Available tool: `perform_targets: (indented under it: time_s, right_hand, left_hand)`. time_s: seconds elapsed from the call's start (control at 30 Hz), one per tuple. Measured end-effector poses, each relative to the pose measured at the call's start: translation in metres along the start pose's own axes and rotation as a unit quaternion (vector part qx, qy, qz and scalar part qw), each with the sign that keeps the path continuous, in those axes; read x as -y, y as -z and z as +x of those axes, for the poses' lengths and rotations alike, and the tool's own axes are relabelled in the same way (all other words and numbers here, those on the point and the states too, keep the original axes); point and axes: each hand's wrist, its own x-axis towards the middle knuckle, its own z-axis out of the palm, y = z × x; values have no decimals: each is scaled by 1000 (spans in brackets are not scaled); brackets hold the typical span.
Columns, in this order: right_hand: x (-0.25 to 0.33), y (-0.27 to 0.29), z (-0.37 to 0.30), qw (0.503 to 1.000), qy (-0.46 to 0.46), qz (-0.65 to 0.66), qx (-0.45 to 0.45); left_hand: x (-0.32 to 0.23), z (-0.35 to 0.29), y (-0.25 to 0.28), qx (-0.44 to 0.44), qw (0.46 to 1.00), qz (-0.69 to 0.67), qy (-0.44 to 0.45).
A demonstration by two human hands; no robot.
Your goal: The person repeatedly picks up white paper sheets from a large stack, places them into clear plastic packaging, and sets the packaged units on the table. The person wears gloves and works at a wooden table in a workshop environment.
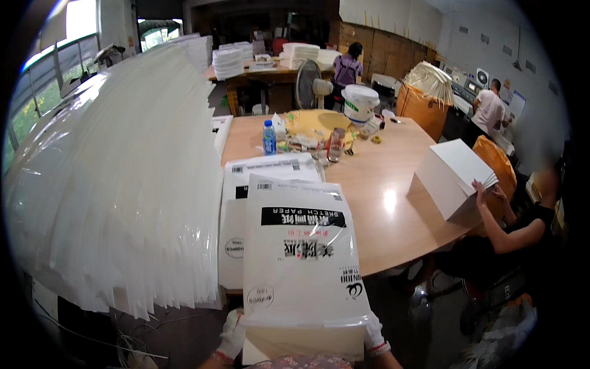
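Note:
In front of me, partly over the table's near edge, lies a printed clear plastic bag (pixel 301 270) with a stack of white paper (pixel 304 344) in it. The stack's near end sticks out of the bag's open mouth toward my body. My left hand (pixel 231 335), in a white knit glove, grips the near left corner of the bag and stack. Similarly gloved, my right hand (pixel 374 337) holds the near right corner. The fingers of both hands are partly hidden by the bag. Beneath its far end lie more packed paper bags (pixel 270 165).
A tall fanned pile of clear plastic bags (pixel 123 172) fills the left. On the table (pixel 381 203) stand a blue-capped bottle (pixel 269 138), a glass (pixel 335 145) and a white bucket (pixel 360 103). At right, a co-worker's hands (pixel 482 192) hold a white paper stack (pixel 455 175).

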Motion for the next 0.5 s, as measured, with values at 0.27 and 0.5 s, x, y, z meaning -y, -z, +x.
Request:
perform_targets:
  time_s: [0.27, 0.5]
  right_hand:
    - [3, -8, -120, 966, 42, -251, 42]
    - [6, 23, -85, 832, -14, -551, 54]
  left_hand:
    - [34, -84, 38, 31, 956, 285, -56]
    - [32, -69, 18, -290, 867, 395, -94]
